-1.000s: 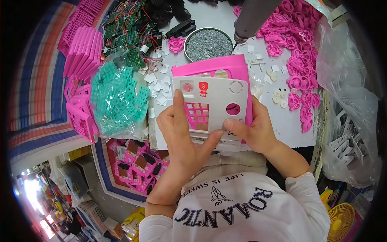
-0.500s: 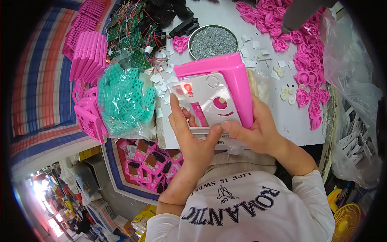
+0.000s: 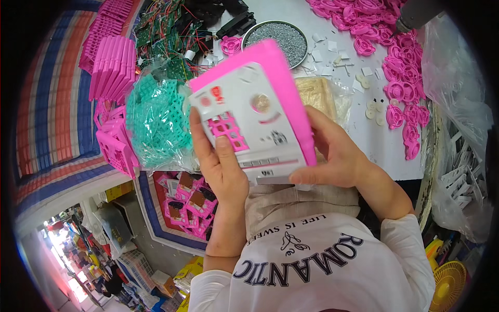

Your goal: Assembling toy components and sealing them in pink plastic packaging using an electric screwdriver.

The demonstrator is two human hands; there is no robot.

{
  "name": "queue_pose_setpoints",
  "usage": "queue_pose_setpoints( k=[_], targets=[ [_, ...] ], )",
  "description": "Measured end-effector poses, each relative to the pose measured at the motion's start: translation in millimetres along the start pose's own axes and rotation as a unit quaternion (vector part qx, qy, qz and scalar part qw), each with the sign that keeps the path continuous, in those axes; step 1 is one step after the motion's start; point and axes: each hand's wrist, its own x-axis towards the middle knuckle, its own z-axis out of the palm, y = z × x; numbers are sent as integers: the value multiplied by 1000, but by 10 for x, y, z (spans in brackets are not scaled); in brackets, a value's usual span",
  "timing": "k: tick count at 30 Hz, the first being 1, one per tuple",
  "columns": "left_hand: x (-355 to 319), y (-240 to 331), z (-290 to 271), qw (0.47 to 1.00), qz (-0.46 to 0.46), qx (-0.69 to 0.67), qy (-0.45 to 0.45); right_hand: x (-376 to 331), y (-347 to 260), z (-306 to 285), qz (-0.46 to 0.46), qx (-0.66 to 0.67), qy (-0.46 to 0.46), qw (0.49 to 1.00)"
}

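In front of me a pink plastic housing (image 3: 291, 96) is held up, tilted, with a white printed face panel (image 3: 247, 122) lying over its front. The panel has a round hole and a rectangular cut-out, through which a pink grid shows. My left hand (image 3: 221, 166) is closed on the left edge, its thumb pressed on the panel's face. My right hand (image 3: 338, 156) grips the lower right corner, thumb in front and fingers behind the housing. Whether the panel is fully seated in the housing I cannot tell.
Behind the housing stand a round tin of small metal pieces (image 3: 283, 41) and a gold-coloured packet (image 3: 316, 99). To the left are a bag of green plastic parts (image 3: 158, 122), stacked pink panels (image 3: 113, 67) and wired circuit boards (image 3: 169, 36). Pink ring-shaped parts (image 3: 403, 67) lie right.
The housing and panel have moved left and closer, turning slightly. The panel now lies flatter over the housing, and my left thumb has moved onto its face.
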Motion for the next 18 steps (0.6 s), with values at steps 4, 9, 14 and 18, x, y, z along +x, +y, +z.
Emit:
queue_pose_setpoints(
  k=[4,9,14,18],
  targets=[
    [-25,-115,39,997,55,23,49,-57,115,-87,23,45,-21,998],
    [94,-5,-119,991,-10,-120,57,-85,193,-225,40,90,-49,994],
    [169,-20,-256,993,-65,-75,58,-125,72,-174,24,36,-83,996],
    [191,-82,-280,987,-116,-102,43,-162,160,-212,8,13,-68,998]
  ],
)
